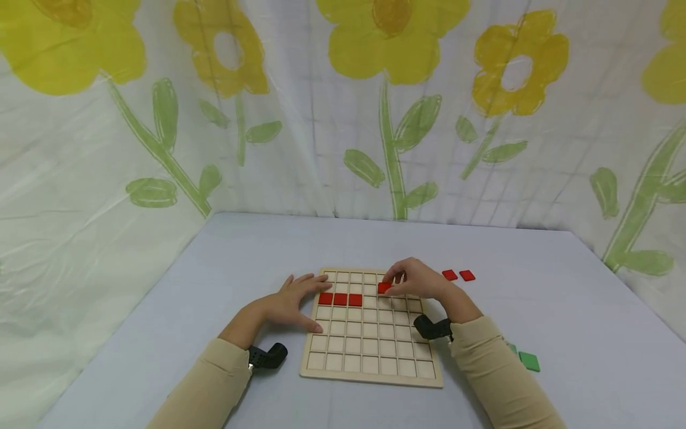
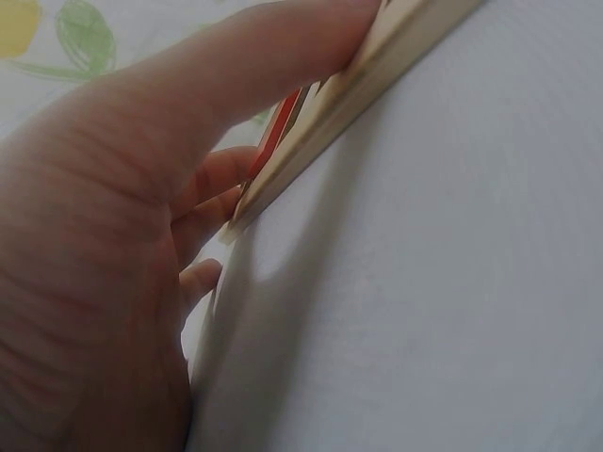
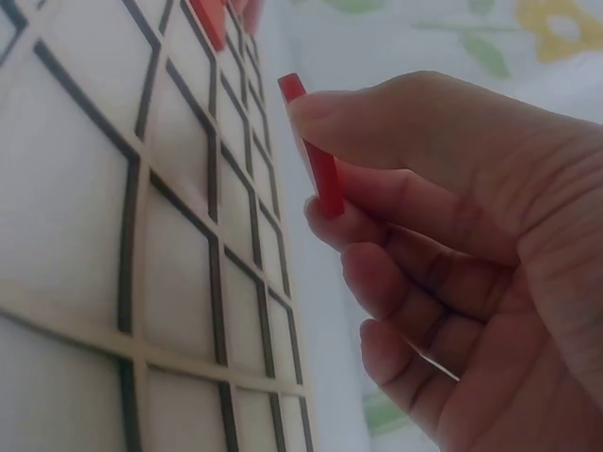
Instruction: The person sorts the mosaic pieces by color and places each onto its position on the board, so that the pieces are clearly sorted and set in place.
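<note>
My right hand (image 1: 420, 279) pinches a red square tile (image 3: 318, 155) between thumb and fingers, just over the upper right part of a wooden grid board (image 1: 371, 381). The same tile (image 1: 384, 288) shows in the head view. Three red tiles (image 1: 340, 300) lie side by side in a row of the board's cells, starting at its left edge. My left hand (image 1: 289, 301) rests spread along that left edge, with the thumb lower down and the fingers near the top. In the left wrist view the thumb (image 2: 273, 47) touches the board's rim.
Two loose red tiles (image 1: 467, 275) lie on the white table (image 1: 257, 238) right of the board. Green tiles (image 1: 529, 361) lie farther forward at the right, one partly hidden by the right sleeve (image 1: 501, 372). A flower-printed curtain (image 1: 300, 137) hangs behind the table.
</note>
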`<state>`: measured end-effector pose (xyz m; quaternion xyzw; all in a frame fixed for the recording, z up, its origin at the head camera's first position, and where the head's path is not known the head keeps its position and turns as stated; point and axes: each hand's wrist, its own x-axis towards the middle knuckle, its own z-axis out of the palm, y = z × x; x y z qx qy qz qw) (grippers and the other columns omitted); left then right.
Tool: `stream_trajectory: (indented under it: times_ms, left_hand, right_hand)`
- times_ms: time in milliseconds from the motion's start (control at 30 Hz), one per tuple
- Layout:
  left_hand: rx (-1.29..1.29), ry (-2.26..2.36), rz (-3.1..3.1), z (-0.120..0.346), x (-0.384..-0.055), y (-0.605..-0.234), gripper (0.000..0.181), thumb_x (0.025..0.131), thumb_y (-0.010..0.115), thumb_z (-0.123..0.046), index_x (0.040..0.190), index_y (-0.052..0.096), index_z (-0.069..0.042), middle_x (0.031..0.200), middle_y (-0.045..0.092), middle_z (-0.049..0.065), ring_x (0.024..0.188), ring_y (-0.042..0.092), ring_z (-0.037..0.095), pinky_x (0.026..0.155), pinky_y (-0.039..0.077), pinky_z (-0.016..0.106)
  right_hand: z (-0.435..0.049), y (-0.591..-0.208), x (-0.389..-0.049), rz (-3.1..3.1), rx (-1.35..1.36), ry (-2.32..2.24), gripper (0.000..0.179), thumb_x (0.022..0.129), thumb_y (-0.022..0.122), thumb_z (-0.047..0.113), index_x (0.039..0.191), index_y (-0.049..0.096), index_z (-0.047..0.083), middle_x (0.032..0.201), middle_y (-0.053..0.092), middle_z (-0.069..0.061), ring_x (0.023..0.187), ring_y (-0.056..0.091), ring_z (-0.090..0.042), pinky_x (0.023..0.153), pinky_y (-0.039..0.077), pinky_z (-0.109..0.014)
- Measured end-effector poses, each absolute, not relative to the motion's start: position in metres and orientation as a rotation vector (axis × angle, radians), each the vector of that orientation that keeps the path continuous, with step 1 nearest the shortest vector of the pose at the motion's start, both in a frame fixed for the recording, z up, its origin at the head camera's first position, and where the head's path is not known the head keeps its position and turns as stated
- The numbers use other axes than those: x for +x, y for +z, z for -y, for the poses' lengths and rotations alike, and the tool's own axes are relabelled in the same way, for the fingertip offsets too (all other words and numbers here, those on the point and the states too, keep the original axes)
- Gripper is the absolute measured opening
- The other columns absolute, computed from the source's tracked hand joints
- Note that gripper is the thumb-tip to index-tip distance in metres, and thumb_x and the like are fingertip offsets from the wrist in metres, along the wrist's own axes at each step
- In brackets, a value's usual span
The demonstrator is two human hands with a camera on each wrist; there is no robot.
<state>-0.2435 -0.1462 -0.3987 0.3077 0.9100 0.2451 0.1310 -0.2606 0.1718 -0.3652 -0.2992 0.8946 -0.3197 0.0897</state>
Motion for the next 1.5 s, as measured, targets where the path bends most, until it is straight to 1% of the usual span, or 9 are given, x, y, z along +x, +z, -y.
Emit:
stream_trajectory:
  times_ms: [233,433,667,933,1133,1500]
  left_hand:
    - [0.886,0.713,-2.643,0.147,-0.243,-0.399,0.089,0.068,0.077,-0.049,0.143,0.036,-0.023,0.156,0.020,-0.001,0.145,0.008,0.029,0.115,-0.005,0.056]
    - [0.880,0.722,-2.644,0.146,-0.243,-0.399,0.089,0.067,0.077,-0.049,0.143,0.037,-0.024,0.156,0.020,-0.001,0.145,0.008,0.029,0.115,-0.006,0.056]
    - [0.877,0.711,-2.653,0.146,-0.243,-0.400,0.089,0.067,0.077,-0.049,0.142,0.037,-0.025,0.156,0.021,-0.002,0.145,0.009,0.029,0.115,-0.005,0.056]
    - [0.877,0.722,-2.648,0.146,-0.244,-0.400,0.089,0.067,0.077,-0.049,0.143,0.037,-0.024,0.156,0.021,-0.001,0.145,0.009,0.029,0.115,-0.005,0.056]
    - [0.875,0.712,-2.649,0.147,-0.245,-0.401,0.089,0.068,0.077,-0.049,0.143,0.037,-0.024,0.156,0.020,0.000,0.145,0.008,0.029,0.115,-0.006,0.056]
    - [0.873,0.729,-2.644,0.146,-0.245,-0.400,0.089,0.067,0.078,-0.048,0.143,0.037,-0.024,0.156,0.021,-0.001,0.145,0.009,0.029,0.115,-0.005,0.056]
  right_hand:
    - [-0.161,-0.369,-0.258,-2.644,-0.918,-0.962,0.022,0.081,0.072,0.018,0.098,0.070,0.004,0.096,0.067,-0.008,0.077,0.054,-0.011,0.064,0.048,-0.024]
    - [-0.153,-0.374,-0.255,-2.634,-0.872,-0.979,0.022,0.081,0.072,0.019,0.098,0.069,0.006,0.099,0.066,-0.006,0.080,0.054,-0.012,0.066,0.049,-0.024]
    - [-0.147,-0.375,-0.252,-2.634,-0.881,-0.962,0.024,0.079,0.074,0.021,0.098,0.069,0.007,0.098,0.066,-0.005,0.082,0.055,-0.013,0.062,0.048,-0.023]
    - [-0.143,-0.375,-0.251,-2.635,-0.876,-0.960,0.023,0.080,0.073,0.018,0.098,0.069,0.006,0.097,0.065,-0.005,0.080,0.053,-0.012,0.063,0.047,-0.024]
    - [-0.140,-0.379,-0.250,-2.628,-0.856,-0.969,0.019,0.079,0.074,0.016,0.095,0.069,0.008,0.093,0.062,-0.004,0.078,0.052,-0.012,0.064,0.047,-0.023]
    - [-0.141,-0.380,-0.250,-2.644,-0.896,-0.941,0.018,0.078,0.074,0.014,0.094,0.069,0.007,0.091,0.064,-0.003,0.077,0.054,-0.010,0.065,0.048,-0.022]
